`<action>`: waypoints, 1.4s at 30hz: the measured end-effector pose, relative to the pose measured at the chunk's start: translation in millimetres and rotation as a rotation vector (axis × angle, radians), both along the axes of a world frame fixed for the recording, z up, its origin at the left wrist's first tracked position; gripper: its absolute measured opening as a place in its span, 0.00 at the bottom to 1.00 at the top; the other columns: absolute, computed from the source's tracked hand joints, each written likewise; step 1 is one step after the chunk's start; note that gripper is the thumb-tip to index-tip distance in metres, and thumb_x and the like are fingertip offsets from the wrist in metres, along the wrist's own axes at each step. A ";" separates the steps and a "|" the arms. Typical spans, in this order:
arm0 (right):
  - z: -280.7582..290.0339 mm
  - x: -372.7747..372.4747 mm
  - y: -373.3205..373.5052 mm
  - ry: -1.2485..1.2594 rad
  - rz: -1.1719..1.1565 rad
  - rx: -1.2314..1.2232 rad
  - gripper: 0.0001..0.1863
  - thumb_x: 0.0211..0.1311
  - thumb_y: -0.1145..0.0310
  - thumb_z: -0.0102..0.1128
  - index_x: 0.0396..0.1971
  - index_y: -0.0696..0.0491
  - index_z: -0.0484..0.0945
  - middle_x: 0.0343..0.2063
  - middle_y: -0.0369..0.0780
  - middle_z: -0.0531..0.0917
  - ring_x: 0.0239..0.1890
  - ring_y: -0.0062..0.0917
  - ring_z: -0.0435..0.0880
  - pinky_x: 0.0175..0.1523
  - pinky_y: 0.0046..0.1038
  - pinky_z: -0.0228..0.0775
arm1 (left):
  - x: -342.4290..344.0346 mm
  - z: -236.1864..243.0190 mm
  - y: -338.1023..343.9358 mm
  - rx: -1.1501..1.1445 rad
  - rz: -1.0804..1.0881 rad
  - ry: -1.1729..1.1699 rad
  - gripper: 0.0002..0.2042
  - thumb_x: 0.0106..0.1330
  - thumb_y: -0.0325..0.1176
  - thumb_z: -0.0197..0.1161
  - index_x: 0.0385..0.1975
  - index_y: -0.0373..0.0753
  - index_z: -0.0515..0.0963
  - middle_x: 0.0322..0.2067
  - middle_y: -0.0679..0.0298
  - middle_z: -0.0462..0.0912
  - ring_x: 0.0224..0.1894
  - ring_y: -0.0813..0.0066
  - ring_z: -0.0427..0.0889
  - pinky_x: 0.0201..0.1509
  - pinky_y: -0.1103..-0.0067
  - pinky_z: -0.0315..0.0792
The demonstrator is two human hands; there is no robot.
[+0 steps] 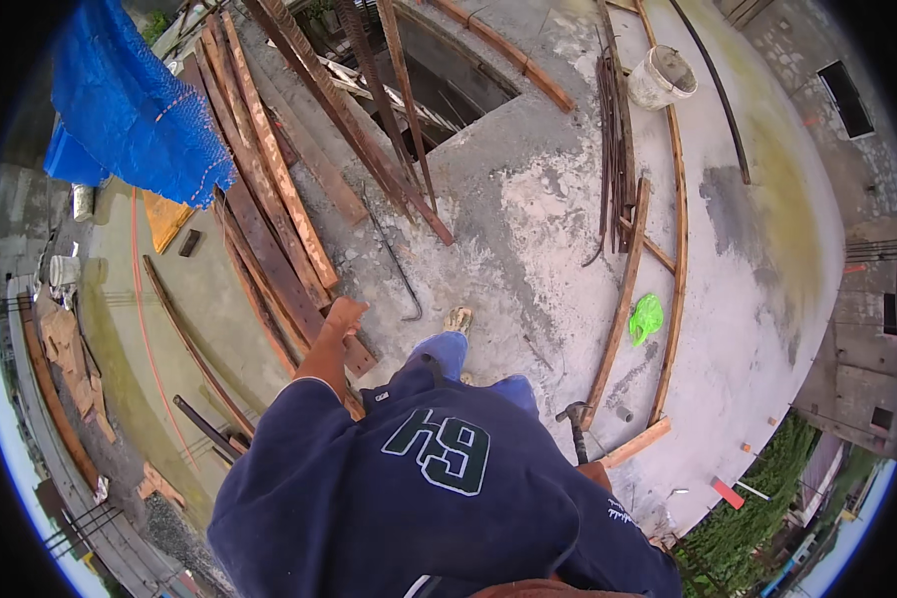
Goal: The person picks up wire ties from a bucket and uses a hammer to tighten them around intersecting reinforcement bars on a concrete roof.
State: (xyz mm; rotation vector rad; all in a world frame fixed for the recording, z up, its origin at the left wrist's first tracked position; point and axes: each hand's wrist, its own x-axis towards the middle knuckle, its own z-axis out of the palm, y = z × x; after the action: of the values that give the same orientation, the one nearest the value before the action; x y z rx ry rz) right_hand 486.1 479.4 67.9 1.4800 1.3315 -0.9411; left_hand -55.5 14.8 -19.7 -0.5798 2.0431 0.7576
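Note:
My left hand reaches over the ends of several reddish-brown wooden planks, fingers apart and slightly bent; I cannot tell whether it touches the wood. Low on the right, my right hand grips a hammer, head up, its fingers mostly hidden by my dark top. A long wooden batten lies beyond the hammer, with a bright green plastic bag to its right. A bent steel bar lies on the concrete ahead of my feet.
An opening in the slab is ahead, crossed by long boards. A blue tarp covers the upper left. Rebar, a white bucket and more battens lie right. Loose boards lie left. The roof edge curves along the lower right.

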 end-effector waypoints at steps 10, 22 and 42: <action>-10.2 -55.4 114.8 0.044 0.013 -0.006 0.15 0.51 0.70 0.69 0.11 0.53 0.73 0.09 0.38 0.72 0.09 0.27 0.70 0.16 0.33 0.62 | -126.5 96.0 141.5 0.228 0.285 0.485 0.49 0.56 0.38 0.73 0.73 0.38 0.45 0.59 0.45 0.70 0.52 0.56 0.77 0.48 0.64 0.75; -52.1 -175.1 393.6 0.101 0.186 -0.072 0.16 0.49 0.71 0.69 0.09 0.52 0.72 0.09 0.37 0.72 0.10 0.26 0.70 0.17 0.32 0.61 | -205.4 160.3 212.1 0.197 0.761 0.821 0.18 0.61 0.42 0.68 0.45 0.38 0.79 0.37 0.66 0.79 0.41 0.75 0.77 0.42 0.77 0.71; -96.3 -387.2 613.5 0.120 0.473 0.124 0.17 0.50 0.68 0.71 0.10 0.56 0.72 0.11 0.42 0.75 0.10 0.30 0.74 0.16 0.37 0.64 | -242.6 100.7 222.3 -0.267 1.105 1.151 0.15 0.58 0.45 0.65 0.31 0.37 0.84 0.25 0.59 0.83 0.26 0.61 0.82 0.26 0.66 0.78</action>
State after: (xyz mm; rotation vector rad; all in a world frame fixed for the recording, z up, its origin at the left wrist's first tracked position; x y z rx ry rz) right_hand 98.9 1092.8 -28.4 1.1307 1.7552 -0.6547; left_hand -298.1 237.1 81.0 -1.8126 2.7886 1.7469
